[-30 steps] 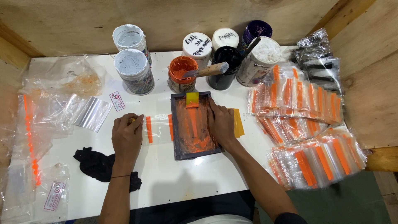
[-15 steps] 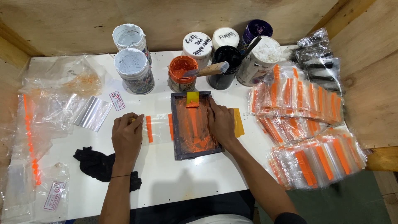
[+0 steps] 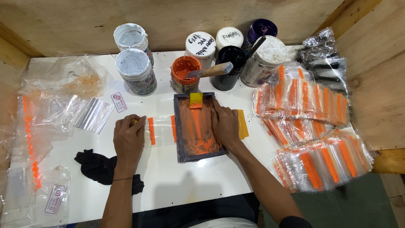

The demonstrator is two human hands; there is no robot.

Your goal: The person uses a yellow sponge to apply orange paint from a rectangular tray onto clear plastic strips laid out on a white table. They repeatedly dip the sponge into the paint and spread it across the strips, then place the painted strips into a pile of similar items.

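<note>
A small dark printing screen frame (image 3: 181, 126) smeared with orange ink lies at the middle of the white table (image 3: 177, 185). My right hand (image 3: 225, 125) rests flat on the frame's right side. A yellow squeegee (image 3: 195, 100) sits at the frame's far end. A clear plastic bag with orange stripes (image 3: 160, 130) pokes out from under the frame's left edge. My left hand (image 3: 128, 138) pinches the left end of that bag.
An open orange ink tub (image 3: 184, 72) with a wooden spatula (image 3: 213, 70) stands behind the frame, among several other tubs (image 3: 136, 71). Printed orange-striped bags (image 3: 303, 101) pile up on the right. Clear unprinted bags (image 3: 50, 105) lie left. A black rag (image 3: 99, 166) lies near my left forearm.
</note>
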